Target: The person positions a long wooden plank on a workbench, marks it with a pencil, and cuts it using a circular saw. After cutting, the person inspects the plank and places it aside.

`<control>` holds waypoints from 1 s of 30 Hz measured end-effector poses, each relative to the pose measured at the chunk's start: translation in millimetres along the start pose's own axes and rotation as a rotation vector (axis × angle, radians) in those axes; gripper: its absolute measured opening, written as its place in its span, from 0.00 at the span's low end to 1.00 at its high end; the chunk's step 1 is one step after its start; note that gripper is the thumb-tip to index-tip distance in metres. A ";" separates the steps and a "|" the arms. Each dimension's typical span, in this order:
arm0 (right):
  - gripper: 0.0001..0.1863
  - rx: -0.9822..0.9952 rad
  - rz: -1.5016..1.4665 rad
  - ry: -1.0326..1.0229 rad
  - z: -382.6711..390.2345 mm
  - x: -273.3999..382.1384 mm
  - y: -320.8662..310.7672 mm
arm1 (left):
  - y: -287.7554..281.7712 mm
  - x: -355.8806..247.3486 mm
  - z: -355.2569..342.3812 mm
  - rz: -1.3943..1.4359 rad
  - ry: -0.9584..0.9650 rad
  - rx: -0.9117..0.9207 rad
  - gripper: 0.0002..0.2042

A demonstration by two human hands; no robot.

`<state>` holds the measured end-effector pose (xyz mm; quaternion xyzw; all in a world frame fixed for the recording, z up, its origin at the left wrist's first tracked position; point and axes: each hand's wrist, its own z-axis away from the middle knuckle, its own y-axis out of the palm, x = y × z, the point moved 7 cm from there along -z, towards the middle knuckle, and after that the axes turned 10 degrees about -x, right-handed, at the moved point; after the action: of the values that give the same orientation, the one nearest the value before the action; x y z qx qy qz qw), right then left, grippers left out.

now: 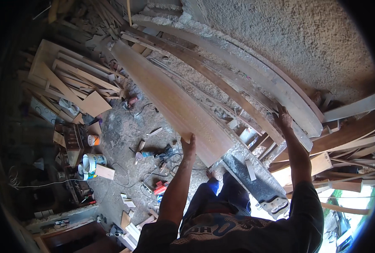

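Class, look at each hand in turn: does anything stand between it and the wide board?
For the right hand, yes: a long, curved brown plank runs between it and the wide board. For the left hand, nothing visible: it is on the board's left edge.

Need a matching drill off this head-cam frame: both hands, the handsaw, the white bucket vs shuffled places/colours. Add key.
Column one:
1. Left hand
2. Right hand
3. Handsaw
4. White bucket

Column two:
A. Dark blade, pale handle
B. At the long planks beside the rough wall
C. On the picture's left side, among clutter
D. At the edge of the wide board

Pairs: 1-D, 2-B, 3-A, 4-C
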<state>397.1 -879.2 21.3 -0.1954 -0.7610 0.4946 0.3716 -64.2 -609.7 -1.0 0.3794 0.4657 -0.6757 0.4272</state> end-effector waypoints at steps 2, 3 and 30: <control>0.27 -0.056 -0.070 -0.193 2.3 25.6 -5.8 | 1.3 -4.0 2.0 0.035 0.019 -0.012 0.39; 0.29 0.073 -0.073 -0.210 3.7 35.0 6.5 | -3.0 -1.9 -3.2 0.072 0.030 -0.034 0.39; 0.22 0.454 -0.049 -0.260 61.9 106.8 25.4 | -0.3 -14.4 8.5 0.020 0.116 -0.140 0.32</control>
<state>279.2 -834.7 23.7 -0.0233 -0.6765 0.6644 0.3169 -60.5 -614.5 14.6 0.3918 0.5319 -0.6143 0.4315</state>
